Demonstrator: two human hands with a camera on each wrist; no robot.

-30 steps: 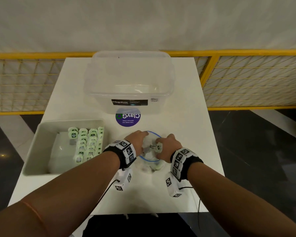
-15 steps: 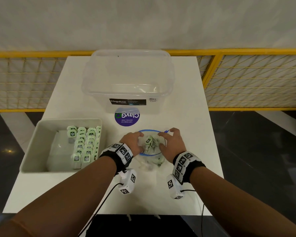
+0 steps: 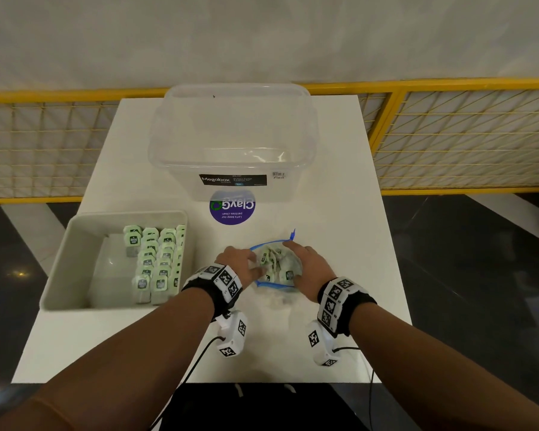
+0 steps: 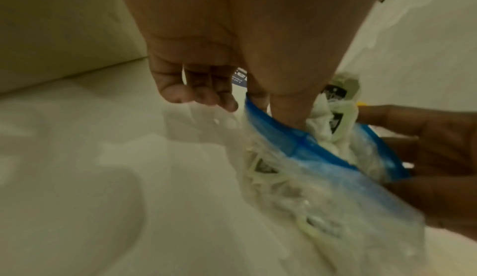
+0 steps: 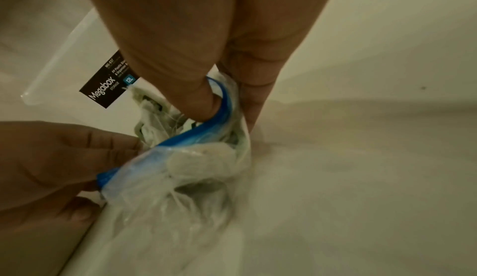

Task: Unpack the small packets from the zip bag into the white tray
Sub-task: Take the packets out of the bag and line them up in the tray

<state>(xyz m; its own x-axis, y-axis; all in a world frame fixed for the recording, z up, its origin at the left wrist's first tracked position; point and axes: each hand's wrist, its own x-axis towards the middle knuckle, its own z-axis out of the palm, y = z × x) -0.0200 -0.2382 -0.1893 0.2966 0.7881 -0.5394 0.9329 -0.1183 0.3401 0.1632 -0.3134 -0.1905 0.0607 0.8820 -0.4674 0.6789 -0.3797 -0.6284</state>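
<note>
A clear zip bag [image 3: 271,286] with a blue rim lies on the white table, its mouth open and several small green-white packets [image 3: 276,262] inside. My left hand [image 3: 238,264] pinches the left side of the rim; in the left wrist view my left hand [image 4: 245,105] has its thumb inside the zip bag [image 4: 309,188] and its fingers outside. My right hand [image 3: 307,264] pinches the right side; in the right wrist view my right hand [image 5: 227,115] has its thumb hooked over the blue rim of the zip bag [image 5: 193,178]. The white tray [image 3: 75,237] at the left holds rows of packets [image 3: 156,259].
A clear Megabox storage box [image 3: 234,135] stands at the back centre, with a round purple sticker [image 3: 232,209] on the table in front of it. Yellow mesh railing [image 3: 448,135] runs behind. The table's right edge [image 3: 395,290] drops to dark floor.
Both hands have moved apart from over the bag to its sides, pulling the blue rim wider so the packets inside show.
</note>
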